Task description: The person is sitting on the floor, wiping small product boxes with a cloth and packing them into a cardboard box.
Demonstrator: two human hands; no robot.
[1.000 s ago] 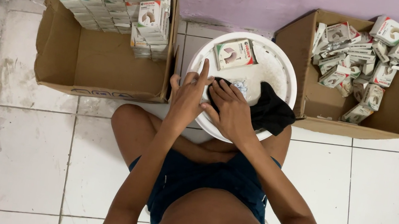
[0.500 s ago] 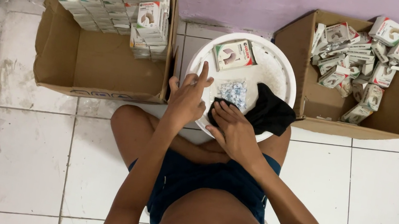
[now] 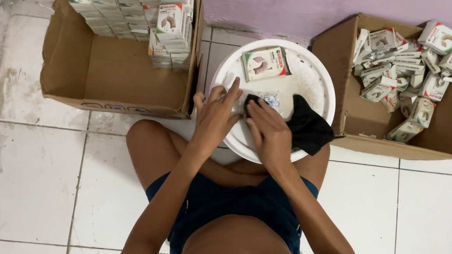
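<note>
Head view — person seated cross-legged on white tile floor, both hands over a round white lid resting at the knees.

Left hand: fingers spread and extended, palm down, fingertips touching the lid; whether it pinches anything underneath, cannot tell.

Right hand: fingers curled, closed on a small bluish-white packet just past its fingertips, together with the edge of a black cloth piece lying right of that hand.

Beyond both hands, a small printed carton lies flat on the lid. Far left of the left hand, a cardboard box with cartons stacked neatly; far right of the right hand, a second cardboard box of jumbled cartons.

Risk, as judged: lid looks perched on the legs — a shift of the knees or a hard press could tip it, sliding the packet and carton off.
</note>
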